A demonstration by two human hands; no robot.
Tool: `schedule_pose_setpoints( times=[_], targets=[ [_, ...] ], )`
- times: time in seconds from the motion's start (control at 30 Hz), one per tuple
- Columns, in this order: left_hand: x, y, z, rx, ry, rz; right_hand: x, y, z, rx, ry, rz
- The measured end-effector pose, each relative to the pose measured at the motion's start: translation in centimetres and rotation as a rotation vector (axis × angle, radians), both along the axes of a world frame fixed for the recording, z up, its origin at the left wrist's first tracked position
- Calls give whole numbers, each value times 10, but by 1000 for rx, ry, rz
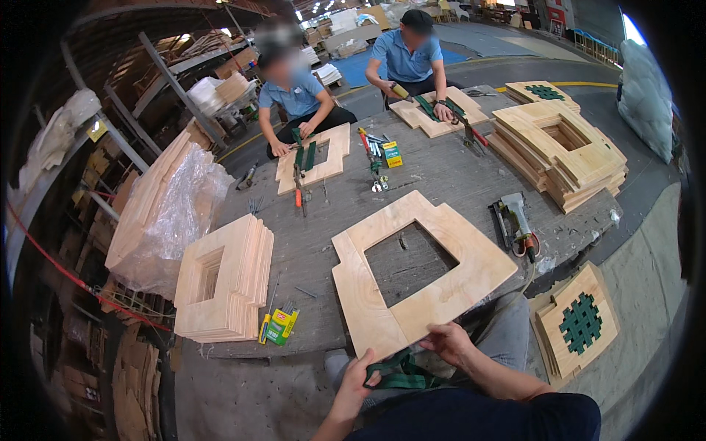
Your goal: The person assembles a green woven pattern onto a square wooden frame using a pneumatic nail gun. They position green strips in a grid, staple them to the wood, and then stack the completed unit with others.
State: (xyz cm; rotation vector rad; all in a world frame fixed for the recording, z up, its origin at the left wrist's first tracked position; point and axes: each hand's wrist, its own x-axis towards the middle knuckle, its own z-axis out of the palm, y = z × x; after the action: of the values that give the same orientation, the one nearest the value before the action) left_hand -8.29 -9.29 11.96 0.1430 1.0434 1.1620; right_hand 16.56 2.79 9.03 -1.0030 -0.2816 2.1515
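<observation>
The green webbing strap (401, 375) lay bunched just off the near edge of the counter (441, 173), below the near corner of the square plywood frame (419, 272) that rested flat on the counter with that corner overhanging the edge. The strap's long axis ran roughly left to right between the two hands. The left hand (362, 378) had its fingers closed on the strap's left end. The right hand (448, 342) sat above the strap's right part, right at the frame's near edge, fingers curled; whether they pinched the strap or the wood could not be told. Both forearms rose from the lower edge and angled inward, the left one nearer the strap's bulk. A stapler tool (518, 220) lay near the counter's right edge, and a stack of frames (224, 283) stood at its left edge.
</observation>
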Motion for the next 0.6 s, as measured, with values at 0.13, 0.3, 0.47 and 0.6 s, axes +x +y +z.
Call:
schedule_pose_setpoints(
  times=[0.13, 0.3, 0.47, 0.6],
  targets=[
    [-14, -6, -12, -90, 213, 140, 20, 20, -5, -145, -70, -116],
    [-11, 14, -21, -80, 349, 163, 34, 15, -12, -24, -248, -50],
    [-24, 25, -29, -146, 435, 155, 34, 11, -16, -114, -276, 32],
    [-19, 41, -30, -218, 562, 151, 36, 24, -15, -93, -355, 91]
  ],
)
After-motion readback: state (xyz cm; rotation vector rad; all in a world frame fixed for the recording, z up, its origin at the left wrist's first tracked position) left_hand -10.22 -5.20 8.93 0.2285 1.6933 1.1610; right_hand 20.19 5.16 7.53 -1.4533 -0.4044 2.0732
